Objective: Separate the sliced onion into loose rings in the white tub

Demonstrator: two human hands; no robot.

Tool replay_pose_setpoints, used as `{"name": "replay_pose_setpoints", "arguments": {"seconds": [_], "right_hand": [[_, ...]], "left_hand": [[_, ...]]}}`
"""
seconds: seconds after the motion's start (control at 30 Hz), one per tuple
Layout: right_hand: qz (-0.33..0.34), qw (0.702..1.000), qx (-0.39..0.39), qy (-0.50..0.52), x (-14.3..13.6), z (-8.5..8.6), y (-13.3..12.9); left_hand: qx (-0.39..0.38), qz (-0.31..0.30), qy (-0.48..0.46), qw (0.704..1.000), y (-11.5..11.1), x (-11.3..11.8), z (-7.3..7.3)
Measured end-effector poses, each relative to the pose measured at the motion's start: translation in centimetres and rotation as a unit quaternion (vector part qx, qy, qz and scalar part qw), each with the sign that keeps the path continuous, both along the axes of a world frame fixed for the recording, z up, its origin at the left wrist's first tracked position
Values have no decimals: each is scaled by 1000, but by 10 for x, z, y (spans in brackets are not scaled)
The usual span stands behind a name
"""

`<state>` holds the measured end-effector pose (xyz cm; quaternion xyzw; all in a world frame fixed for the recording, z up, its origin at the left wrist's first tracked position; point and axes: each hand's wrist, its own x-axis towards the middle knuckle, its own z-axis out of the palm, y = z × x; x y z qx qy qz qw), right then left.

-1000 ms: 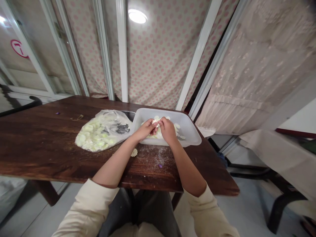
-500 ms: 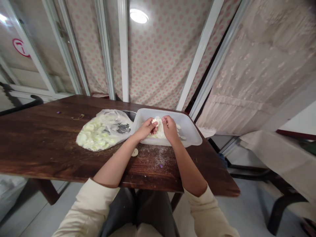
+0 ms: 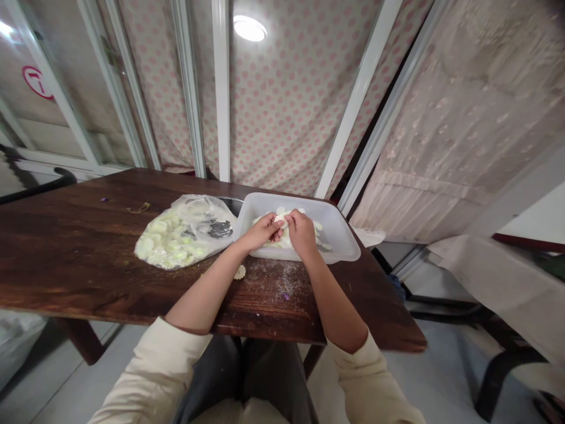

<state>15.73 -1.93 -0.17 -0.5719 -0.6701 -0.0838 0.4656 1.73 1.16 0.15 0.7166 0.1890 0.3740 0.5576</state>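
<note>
Pinched between the fingertips of our left hand (image 3: 261,231) and right hand (image 3: 303,234), a pale piece (image 3: 281,219) sits over the tub (image 3: 343,229), right of centre. Both hands meet at it: we judge the hold shared. We note a bag of slices (image 3: 165,242) left of centre, and a loose slice (image 3: 240,272) below centre.

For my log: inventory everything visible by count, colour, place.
Table: 1, brown, centre
Tub: 1, whitish, table
Bag: 1, clear, table
Slices: many, greenish, in bag
Pieces: many, white, in tub
Held piece: 1, white, fingertips
Loose piece: 1, cream, table
Dish: 1, dark, behind bag
Bits: 2, purple, table
String: 1, yellowish, table
Grains: many, white, table
Curtains: several, pinkish, behind
Frames: several, white, behind
Light: 1, white, top
Sign: 1, pink, left
Chairs: unclear, black, sides
Cloth: 1, pale, right
Left hand, right hand: bare, over tub
Sleeves: 2, cream, low
</note>
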Motion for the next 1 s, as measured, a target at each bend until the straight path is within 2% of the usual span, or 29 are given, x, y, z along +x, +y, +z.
{"name": "replay_pose_setpoints", "arguments": {"seconds": [0.1,0.2,0.37,0.47,0.53,0.67,1.0], "right_hand": [[-38,998,-3,48,4,-2,1],[-28,993,-7,115,8,-4,4],[64,993,29,92,4,-1,3],[143,986,-5,86,1,2,0],[165,980,-25,106,0,3,-1],[144,979,-30,143,1,2,-1],[148,979,-41,135,1,2,-2]], "left_hand": [[-14,11,-10,1000,-3,-1,3],[-24,15,-15,999,-3,-2,3],[-6,2,-21,1000,2,-1,-2],[-12,6,-21,1000,4,0,-4],[-15,8,-19,1000,3,0,-3],[-23,7,-11,1000,-2,-1,2],[-54,28,-1,998,-7,-1,8]]}}
